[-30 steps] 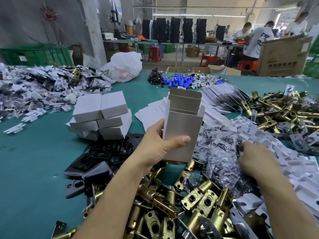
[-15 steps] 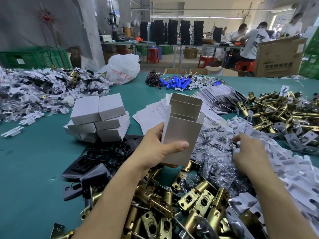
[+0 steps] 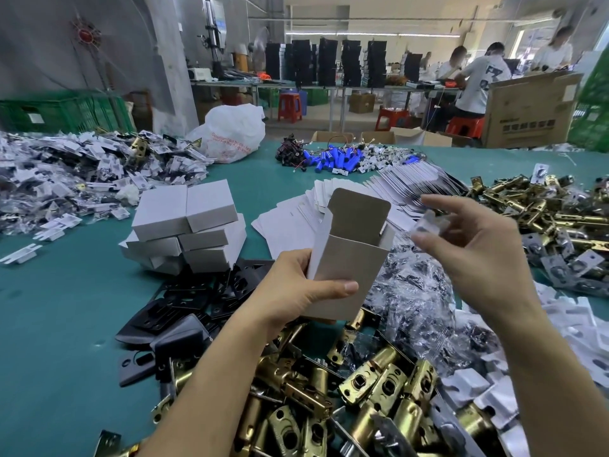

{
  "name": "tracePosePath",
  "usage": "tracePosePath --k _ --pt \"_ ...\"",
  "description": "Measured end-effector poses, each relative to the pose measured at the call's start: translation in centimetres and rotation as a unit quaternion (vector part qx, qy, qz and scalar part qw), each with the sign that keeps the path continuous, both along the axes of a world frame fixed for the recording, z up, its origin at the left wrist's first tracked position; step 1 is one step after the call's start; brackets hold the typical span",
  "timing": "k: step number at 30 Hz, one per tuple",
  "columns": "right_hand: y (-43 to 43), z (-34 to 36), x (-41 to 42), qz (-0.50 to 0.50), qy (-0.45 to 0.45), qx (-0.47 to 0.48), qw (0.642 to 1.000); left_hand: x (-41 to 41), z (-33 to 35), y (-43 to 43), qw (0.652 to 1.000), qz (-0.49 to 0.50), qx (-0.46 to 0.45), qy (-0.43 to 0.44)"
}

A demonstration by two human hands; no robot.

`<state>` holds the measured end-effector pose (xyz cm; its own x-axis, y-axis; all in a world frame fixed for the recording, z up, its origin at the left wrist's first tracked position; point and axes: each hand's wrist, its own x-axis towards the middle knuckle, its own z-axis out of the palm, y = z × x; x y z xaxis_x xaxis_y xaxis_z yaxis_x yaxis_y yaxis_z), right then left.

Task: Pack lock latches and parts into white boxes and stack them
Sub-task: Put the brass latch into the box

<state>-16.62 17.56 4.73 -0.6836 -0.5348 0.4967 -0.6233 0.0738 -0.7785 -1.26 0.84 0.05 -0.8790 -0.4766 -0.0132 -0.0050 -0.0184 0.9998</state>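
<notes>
Closed white boxes (image 3: 188, 225) are stacked on the bench (image 3: 66, 324), far left. An open box (image 3: 349, 275) is gripped upright by the left hand (image 3: 286, 291), thumb across its front, flap up, above the brass latches (image 3: 379, 390). A small blurred part (image 3: 428, 224) is pinched by the right hand (image 3: 471, 245) fingers (image 3: 441, 203), just right of the box mouth.

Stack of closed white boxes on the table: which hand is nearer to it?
Left. The left hand, gripping the open box, is just right of the stack. The right hand, pinching a small white part, is farther right, beyond the open box.
</notes>
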Motion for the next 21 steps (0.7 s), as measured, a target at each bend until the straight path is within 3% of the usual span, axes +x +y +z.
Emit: tracePosePath --k 5,12,21 --pt "0.0 2.5 3.1 0.166 -0.074 -0.117 0.976 0.1 0.4 0.2 0.999 -0.028 0.027 0.000" --pt "-0.1 3.5 4.6 0.137 -0.025 -0.170 0.976 0.6 0.9 0.1 0.987 -0.095 0.123 0.038" --pt "0.5 4.3 5.1 0.243 -0.192 -0.228 0.923 0.9 0.9 0.0 0.977 -0.134 0.140 0.083"
